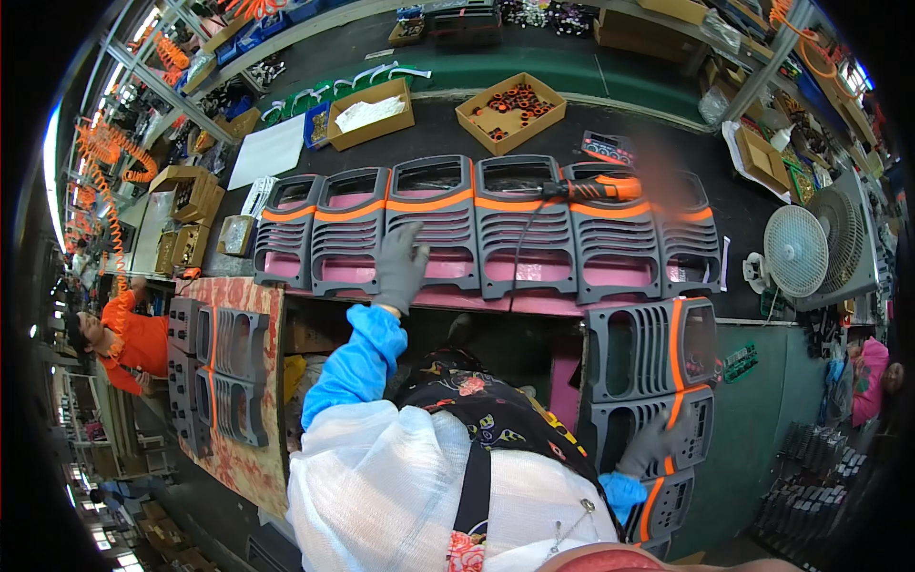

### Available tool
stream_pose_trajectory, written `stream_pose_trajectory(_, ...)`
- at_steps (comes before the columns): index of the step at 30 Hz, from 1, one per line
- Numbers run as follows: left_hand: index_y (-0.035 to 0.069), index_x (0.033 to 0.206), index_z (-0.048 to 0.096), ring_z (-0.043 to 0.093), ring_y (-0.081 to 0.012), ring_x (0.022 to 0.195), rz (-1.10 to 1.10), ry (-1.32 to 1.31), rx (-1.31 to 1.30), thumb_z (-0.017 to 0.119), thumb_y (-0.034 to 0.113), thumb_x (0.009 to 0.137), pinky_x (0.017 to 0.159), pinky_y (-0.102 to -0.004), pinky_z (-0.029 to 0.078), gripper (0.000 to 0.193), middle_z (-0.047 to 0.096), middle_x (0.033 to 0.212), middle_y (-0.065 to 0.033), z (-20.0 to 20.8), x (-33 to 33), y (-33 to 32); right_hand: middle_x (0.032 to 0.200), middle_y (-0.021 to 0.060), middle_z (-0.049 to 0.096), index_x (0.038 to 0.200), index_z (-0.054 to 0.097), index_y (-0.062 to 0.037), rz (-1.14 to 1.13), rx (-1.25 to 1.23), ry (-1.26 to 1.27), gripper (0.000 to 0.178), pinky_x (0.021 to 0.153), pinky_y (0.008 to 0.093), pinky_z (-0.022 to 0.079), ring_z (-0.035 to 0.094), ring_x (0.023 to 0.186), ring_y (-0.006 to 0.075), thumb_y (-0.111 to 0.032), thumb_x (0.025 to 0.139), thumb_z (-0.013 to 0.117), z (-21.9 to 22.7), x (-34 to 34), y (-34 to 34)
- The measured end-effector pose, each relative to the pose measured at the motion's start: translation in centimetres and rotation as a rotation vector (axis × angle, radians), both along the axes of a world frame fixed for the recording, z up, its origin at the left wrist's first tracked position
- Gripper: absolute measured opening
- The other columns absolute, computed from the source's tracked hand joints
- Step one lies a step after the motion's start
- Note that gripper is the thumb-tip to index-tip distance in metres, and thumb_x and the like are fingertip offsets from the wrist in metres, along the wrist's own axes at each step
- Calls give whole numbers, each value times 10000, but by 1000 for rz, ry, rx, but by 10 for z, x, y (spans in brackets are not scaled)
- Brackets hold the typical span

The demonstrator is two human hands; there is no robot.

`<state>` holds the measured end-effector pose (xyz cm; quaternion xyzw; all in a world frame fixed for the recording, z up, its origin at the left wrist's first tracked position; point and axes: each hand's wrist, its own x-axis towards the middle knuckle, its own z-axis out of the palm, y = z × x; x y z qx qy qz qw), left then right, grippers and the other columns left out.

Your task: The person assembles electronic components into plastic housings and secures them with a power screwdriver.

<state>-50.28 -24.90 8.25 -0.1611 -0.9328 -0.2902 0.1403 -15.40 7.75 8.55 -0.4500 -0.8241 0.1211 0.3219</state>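
Observation:
A row of several grey plastic housings [431, 224], each with slatted openings and an orange stripe, lies across the dark bench. My left hand [402, 269], in a grey glove, rests over the near part of the row; its fingers are apart and hold nothing. On my right, a second line of the same housings [637, 353] runs toward me. My gloved right hand [656, 446] lies on one of these with its fingers stretched out. An orange and black electric screwdriver [605, 189] with a thin black cord is above the row, away from both hands.
Beyond the row stand a cardboard box of orange and black parts [511, 112] and a box with white material [370, 116]. A fan [799, 250] is at the right. More housings [233, 377] lie on a left-hand table, near a person in orange [133, 334].

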Motion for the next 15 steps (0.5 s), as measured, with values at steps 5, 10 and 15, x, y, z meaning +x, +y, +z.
stream_pose_trajectory(5, 118, 1181, 567, 524, -298, 1084, 7, 88, -33, 619, 190, 811, 909, -393, 439, 381, 581, 1142, -106, 2, -129, -56, 1131, 182, 580, 1156, 559, -3, 509, -100, -19, 340, 918, 427, 420, 537, 1056, 357, -103, 831, 576, -17, -144, -59)
stream_pose_trajectory(10, 98, 1157, 618, 587, -306, 1028, 116, -45, 61, 598, 297, 822, 898, -368, 454, 391, 633, 1091, -136, 7, -299, -84, 1101, 159, 596, 1176, 557, -43, 902, -489, -95, 351, 873, 405, 449, 570, 1014, 336, -143, 842, 598, -44, -239, -164)
stream_pose_trajectory(15, 24, 1079, 647, 638, -246, 931, 141, -585, 597, 604, 283, 829, 818, -327, 479, 362, 672, 1006, -133, -18, -452, -81, 1074, 119, 629, 1135, 596, -59, 1079, -1081, -354, 296, 865, 327, 460, 603, 993, 250, -185, 867, 587, -24, -263, -203)
